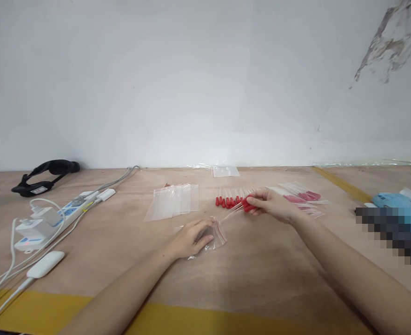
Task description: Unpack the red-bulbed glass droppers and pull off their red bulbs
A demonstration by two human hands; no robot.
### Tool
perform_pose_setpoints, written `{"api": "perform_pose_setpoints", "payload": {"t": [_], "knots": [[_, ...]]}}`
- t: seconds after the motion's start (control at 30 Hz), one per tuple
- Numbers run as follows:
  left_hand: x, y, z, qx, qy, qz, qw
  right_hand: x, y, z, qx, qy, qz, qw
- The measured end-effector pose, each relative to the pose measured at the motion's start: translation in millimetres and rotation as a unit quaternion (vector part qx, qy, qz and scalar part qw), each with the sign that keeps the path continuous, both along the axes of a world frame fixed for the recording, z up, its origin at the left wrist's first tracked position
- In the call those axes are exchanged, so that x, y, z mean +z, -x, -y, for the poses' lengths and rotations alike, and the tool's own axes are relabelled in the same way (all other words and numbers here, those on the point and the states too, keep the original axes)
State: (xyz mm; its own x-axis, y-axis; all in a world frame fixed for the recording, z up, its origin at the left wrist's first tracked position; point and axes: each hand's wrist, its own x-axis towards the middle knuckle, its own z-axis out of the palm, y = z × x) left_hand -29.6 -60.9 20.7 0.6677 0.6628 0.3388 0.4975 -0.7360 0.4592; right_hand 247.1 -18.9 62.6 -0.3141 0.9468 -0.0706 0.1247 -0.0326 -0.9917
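A clear zip bag (220, 233) lies on the wooden table with a red line along its mouth, which faces right. My left hand (194, 239) is closed on this bag near its opening. Red-bulbed droppers (248, 203) are bunched in my right hand (268, 204), gripped by their bulbs. Their thin clear tubes point left and down toward the bag's mouth; whether the tips are inside it, I cannot tell. Just behind my hands lies a row of more red-bulbed droppers (228, 203), bulbs toward me.
Overlapping flat zip bags (181, 201) lie left of the row, and another bag (225, 172) is by the wall. Filled bags (305, 195) sit beyond my right hand. At left are a power strip (68, 211), cables and a black strap (48, 177); a blue packet (394, 202) is at right.
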Motion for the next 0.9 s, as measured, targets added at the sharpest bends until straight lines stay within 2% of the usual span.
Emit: {"api": "perform_pose_setpoints", "payload": {"t": [0.07,0.13,0.17,0.23,0.3,0.37,0.43,0.5,0.6,0.7,0.83,0.9], "knots": [[0.9,-3,1,-0.037,0.017,-0.008,0.999,13.2,-12,-2,-0.050,-0.079,0.024,0.995],[2.3,-4,0,-0.074,0.028,-0.036,0.996,18.6,-16,-6,-0.124,-0.188,0.059,0.972],[2.6,-4,-1,-0.090,0.031,-0.055,0.994,17.6,-16,-9,-0.157,-0.251,0.090,0.951],[2.1,-4,-2,-0.109,0.034,-0.091,0.989,8.6,-8,-16,-0.188,-0.373,0.182,0.890],[0.0,-3,-3,-0.109,0.029,-0.119,0.986,-6.0,4,-23,-0.167,-0.462,0.292,0.820],[-2.6,-2,-3,-0.097,0.024,-0.132,0.986,-21.1,16,-31,-0.115,-0.494,0.398,0.765],[-4.2,-2,-2,-0.076,0.025,-0.132,0.988,-32.9,27,-36,-0.066,-0.494,0.480,0.722],[-3.9,-2,1,-0.049,0.034,-0.117,0.991,-40.0,34,-40,-0.035,-0.484,0.529,0.696],[-0.1,-3,4,0.003,0.052,-0.065,0.997,-43.5,39,-39,-0.013,-0.478,0.556,0.680],[3.2,-2,2,0.059,0.071,0.005,0.996,-43.3,40,-35,-0.024,-0.483,0.557,0.676],[0.8,6,-7,0.160,0.040,0.036,0.986,-42.8,39,-29,-0.059,-0.472,0.534,0.699],[-2.2,12,-11,0.192,0.041,0.029,0.980,-41.6,35,-28,-0.078,-0.468,0.511,0.717]]}}
